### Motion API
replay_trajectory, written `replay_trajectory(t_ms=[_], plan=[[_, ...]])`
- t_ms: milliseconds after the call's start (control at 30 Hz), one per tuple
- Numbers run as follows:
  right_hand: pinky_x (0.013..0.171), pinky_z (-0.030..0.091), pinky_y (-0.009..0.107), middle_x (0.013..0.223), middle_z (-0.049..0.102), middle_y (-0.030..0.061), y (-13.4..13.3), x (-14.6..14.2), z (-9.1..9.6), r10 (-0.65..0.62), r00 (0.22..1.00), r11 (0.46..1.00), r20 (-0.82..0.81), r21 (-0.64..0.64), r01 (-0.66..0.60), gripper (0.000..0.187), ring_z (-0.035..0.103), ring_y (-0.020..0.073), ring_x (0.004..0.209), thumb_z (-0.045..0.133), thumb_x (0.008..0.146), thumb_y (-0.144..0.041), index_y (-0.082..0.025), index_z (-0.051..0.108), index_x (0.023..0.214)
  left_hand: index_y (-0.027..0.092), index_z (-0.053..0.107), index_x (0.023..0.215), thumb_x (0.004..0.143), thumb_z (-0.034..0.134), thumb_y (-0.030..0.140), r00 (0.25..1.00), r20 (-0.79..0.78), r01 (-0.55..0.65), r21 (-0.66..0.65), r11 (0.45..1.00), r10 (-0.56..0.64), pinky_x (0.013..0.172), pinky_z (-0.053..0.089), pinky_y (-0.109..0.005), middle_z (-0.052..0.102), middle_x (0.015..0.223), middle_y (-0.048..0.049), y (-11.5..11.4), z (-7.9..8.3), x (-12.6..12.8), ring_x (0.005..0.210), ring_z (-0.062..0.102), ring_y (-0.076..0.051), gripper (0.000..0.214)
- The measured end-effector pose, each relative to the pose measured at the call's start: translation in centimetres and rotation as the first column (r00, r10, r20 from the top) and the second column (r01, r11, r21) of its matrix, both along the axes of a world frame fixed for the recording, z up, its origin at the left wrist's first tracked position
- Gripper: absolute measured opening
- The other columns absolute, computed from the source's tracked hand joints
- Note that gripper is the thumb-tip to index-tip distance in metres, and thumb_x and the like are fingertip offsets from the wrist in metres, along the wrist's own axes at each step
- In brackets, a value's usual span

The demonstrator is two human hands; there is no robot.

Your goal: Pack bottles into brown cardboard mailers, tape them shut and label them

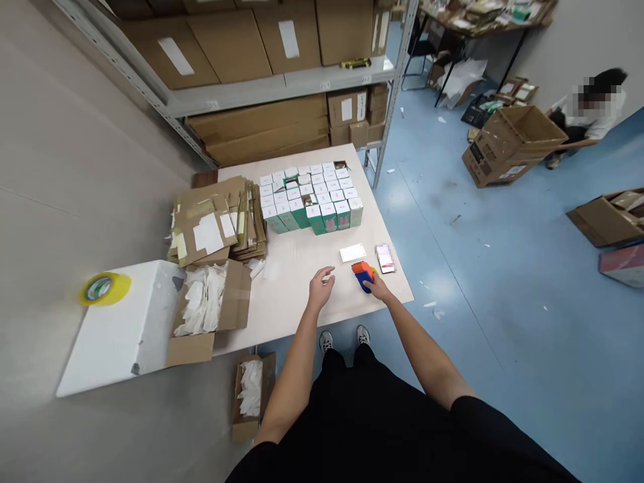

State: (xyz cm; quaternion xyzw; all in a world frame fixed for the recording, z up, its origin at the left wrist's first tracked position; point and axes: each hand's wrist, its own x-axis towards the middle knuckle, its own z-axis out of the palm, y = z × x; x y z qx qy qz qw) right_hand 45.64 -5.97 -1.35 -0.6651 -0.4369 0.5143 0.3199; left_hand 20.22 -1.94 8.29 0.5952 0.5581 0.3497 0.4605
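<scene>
My right hand grips an orange and blue tape dispenser just above the front right of the table. A bit of yellow shows beside it, partly hidden by my fingers. To its left, my left hand hovers over the tabletop with fingers apart and nothing in it. A small white box lies flat just beyond both hands. Right of the dispenser is a phone with its screen lit. Rows of white-topped green boxes stand together farther back; a few have open tops.
Flattened cardboard is piled at the table's left. An open carton of white paper stands before it, near a white foam block carrying a yellow tape roll. Shelving borders the back. A person crouches by a carton at right.
</scene>
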Motion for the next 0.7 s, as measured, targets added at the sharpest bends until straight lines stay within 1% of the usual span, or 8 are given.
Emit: replay_trajectory(t_ms=[67, 167, 300, 400, 467, 533, 633, 700], plan=[[0.1, 0.054, 0.049, 0.128, 0.069, 0.0115, 0.2, 0.0, 2.5, 0.05, 0.985, 0.993, -0.164, 0.111, -0.031, 0.063, 0.066, 0.0313, 0.116, 0.07, 0.086, -0.047, -0.02, 0.055, 0.142, 0.024, 0.075, 0.122, 0.091, 0.065, 0.032, 1.0, 0.002, 0.012, 0.036, 0.999, -0.012, 0.093, 0.059, -0.038, 0.071, 0.132, -0.0101, 1.7, 2.4, 0.8, 0.119, 0.067, -0.024, 0.033], [0.104, 0.052, 0.049, 0.128, 0.07, 0.0109, 0.8, -0.1, 6.3, 0.161, 0.942, 0.966, -0.293, 0.244, -0.089, 0.064, 0.066, 0.0295, 0.117, 0.073, 0.087, -0.053, -0.021, 0.058, 0.14, 0.022, 0.076, 0.122, 0.091, 0.068, 0.037, 0.997, 0.006, 0.072, 0.061, 0.995, -0.073, 0.097, 0.058, -0.041, 0.073, 0.131, -0.0116, 4.1, 6.3, 1.4, 0.121, 0.067, -0.026, 0.035], [0.1, 0.053, 0.046, 0.123, 0.071, 0.0094, 1.5, -0.1, 11.0, 0.307, 0.898, 0.908, -0.316, 0.381, -0.176, 0.061, 0.066, 0.028, 0.113, 0.076, 0.087, -0.055, -0.023, 0.062, 0.137, 0.021, 0.08, 0.115, 0.09, 0.07, 0.047, 0.967, -0.056, 0.253, 0.095, 0.963, -0.249, 0.097, 0.059, -0.043, 0.078, 0.121, -0.012, 6.3, 11.6, 1.8, 0.112, 0.072, -0.028, 0.037], [0.095, 0.055, 0.044, 0.121, 0.072, 0.0091, 1.7, 0.0, 13.7, 0.38, 0.872, 0.873, -0.307, 0.432, -0.228, 0.058, 0.067, 0.0282, 0.111, 0.077, 0.087, -0.054, -0.023, 0.064, 0.134, 0.022, 0.083, 0.106, 0.084, 0.075, 0.052, 0.917, -0.156, 0.384, 0.11, 0.917, -0.366, 0.09, 0.061, -0.041, 0.08, 0.115, -0.0104, 6.7, 14.9, 2.1, 0.104, 0.074, -0.029, 0.038], [0.093, 0.056, 0.044, 0.122, 0.071, 0.0092, 1.7, 0.1, 15.1, 0.422, 0.854, 0.852, -0.304, 0.456, -0.259, 0.058, 0.067, 0.0284, 0.11, 0.079, 0.086, -0.053, -0.023, 0.064, 0.134, 0.022, 0.084, 0.099, 0.083, 0.075, 0.051, 0.883, -0.206, 0.448, 0.104, 0.888, -0.421, 0.084, 0.061, -0.039, 0.081, 0.108, -0.0094, 6.5, 16.5, 2.2, 0.097, 0.074, -0.028, 0.034], [0.093, 0.055, 0.043, 0.122, 0.07, 0.0089, 1.7, 0.3, 16.2, 0.453, 0.844, 0.831, -0.288, 0.479, -0.283, 0.056, 0.066, 0.0278, 0.109, 0.079, 0.086, -0.052, -0.023, 0.065, 0.132, 0.021, 0.084, 0.09, 0.086, 0.072, 0.05, 0.867, -0.241, 0.469, 0.103, 0.877, -0.436, 0.079, 0.06, -0.036, 0.081, 0.096, -0.0079, 6.0, 17.6, 2.3, 0.086, 0.074, -0.025, 0.031], [0.094, 0.053, 0.041, 0.12, 0.07, 0.0079, 1.8, 0.5, 17.1, 0.466, 0.85, 0.813, -0.247, 0.499, -0.301, 0.051, 0.065, 0.0268, 0.108, 0.077, 0.087, -0.052, -0.023, 0.067, 0.128, 0.021, 0.082, 0.085, 0.089, 0.067, 0.049, 0.892, -0.276, 0.41, 0.164, 0.897, -0.357, 0.071, 0.057, -0.033, 0.078, 0.082, -0.0056, 5.1, 18.5, 2.5, 0.075, 0.07, -0.022, 0.032], [0.093, 0.053, 0.041, 0.118, 0.07, 0.0077, 1.8, 0.5, 17.5, 0.464, 0.857, 0.813, -0.226, 0.492, -0.311, 0.051, 0.064, 0.0265, 0.107, 0.075, 0.088, -0.053, -0.022, 0.067, 0.127, 0.022, 0.081, 0.084, 0.091, 0.063, 0.047, 0.908, -0.307, 0.365, 0.242, 0.899, -0.286, 0.07, 0.056, -0.033, 0.078, 0.082, -0.0053, 4.6, 18.9, 2.8, 0.074, 0.069, -0.021, 0.031]])
